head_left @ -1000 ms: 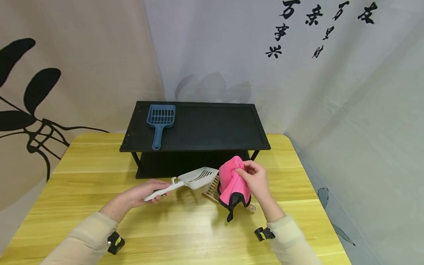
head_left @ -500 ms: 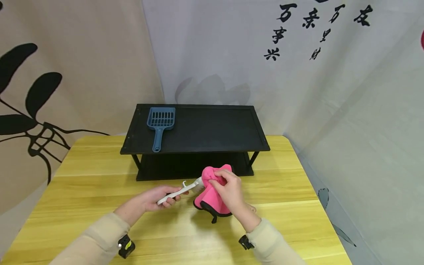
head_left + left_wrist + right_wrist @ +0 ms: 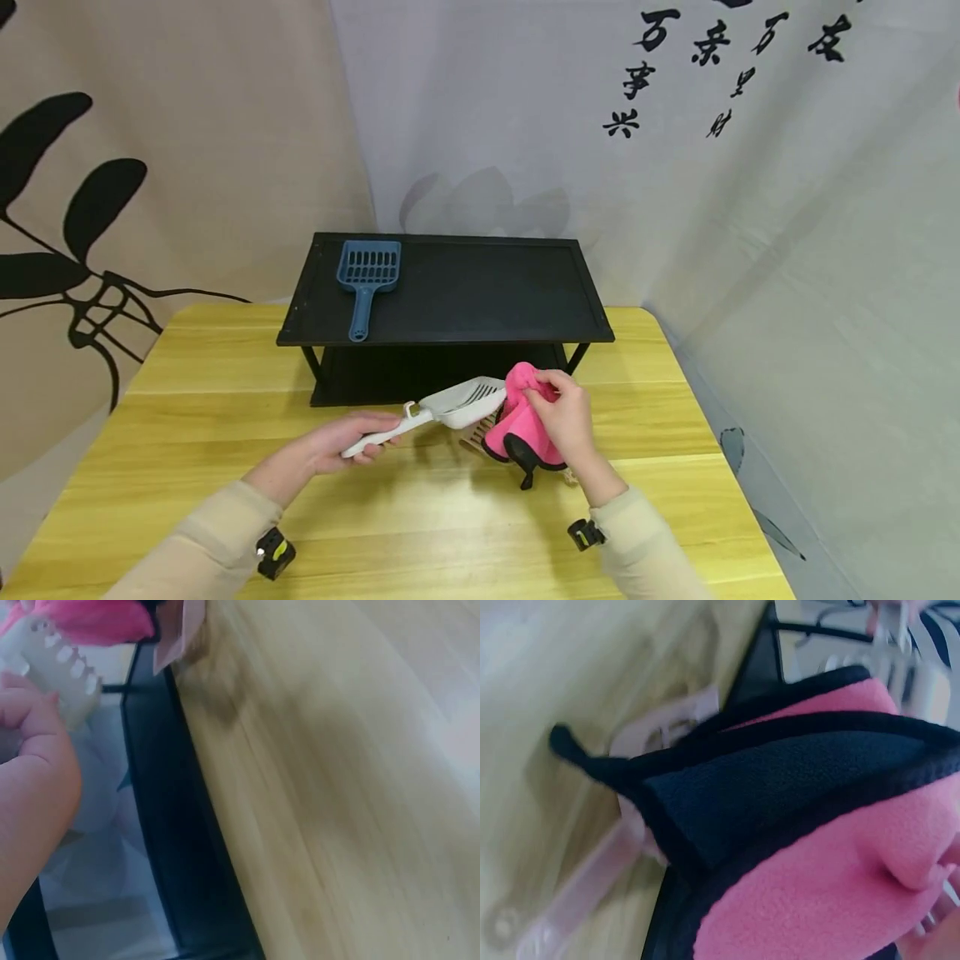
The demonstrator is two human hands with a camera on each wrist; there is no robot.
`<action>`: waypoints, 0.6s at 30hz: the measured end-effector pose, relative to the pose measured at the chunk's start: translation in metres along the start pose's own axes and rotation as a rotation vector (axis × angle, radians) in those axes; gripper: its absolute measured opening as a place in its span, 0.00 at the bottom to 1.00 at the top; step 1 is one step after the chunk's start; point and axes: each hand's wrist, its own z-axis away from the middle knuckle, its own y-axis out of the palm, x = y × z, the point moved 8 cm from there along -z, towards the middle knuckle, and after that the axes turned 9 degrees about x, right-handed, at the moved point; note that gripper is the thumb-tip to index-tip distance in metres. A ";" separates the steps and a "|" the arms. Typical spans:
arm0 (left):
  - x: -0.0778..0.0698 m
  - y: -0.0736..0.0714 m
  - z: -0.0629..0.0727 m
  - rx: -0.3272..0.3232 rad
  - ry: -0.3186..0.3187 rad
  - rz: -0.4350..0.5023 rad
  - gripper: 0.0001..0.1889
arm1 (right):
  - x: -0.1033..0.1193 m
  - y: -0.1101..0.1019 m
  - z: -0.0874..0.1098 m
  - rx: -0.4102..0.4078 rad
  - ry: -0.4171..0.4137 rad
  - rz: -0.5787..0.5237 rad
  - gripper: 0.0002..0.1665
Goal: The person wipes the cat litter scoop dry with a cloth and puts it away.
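A white slotted litter scoop (image 3: 467, 406) is gripped by its handle in my left hand (image 3: 351, 440), raised above the table with its head towards the right. My right hand (image 3: 566, 417) pinches a pink cloth (image 3: 525, 427) with black edging and a black loop. The cloth touches or nearly touches the scoop's tip and hangs down below the fingers. Partly hidden under the cloth lies a pale, pinkish-beige slotted scoop (image 3: 592, 877), flat on the table. In the left wrist view, the white scoop's slotted head (image 3: 64, 667) shows just beyond the fingers.
A low black two-tier rack (image 3: 487, 292) stands at the back of the wooden table (image 3: 420, 533). On its top tier, at the left, lies a blue litter scoop (image 3: 369, 271). Curtain-like cloth (image 3: 480, 108) hangs behind.
The cloth first moved left over the white scoop's head, covering most of it. It has since slid back right, and the slotted head shows again. The left hand shifted slightly right, then back.
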 end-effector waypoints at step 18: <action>-0.022 0.011 -0.007 -0.036 -0.008 -0.828 0.18 | 0.037 0.007 -0.014 0.281 -0.202 0.146 0.12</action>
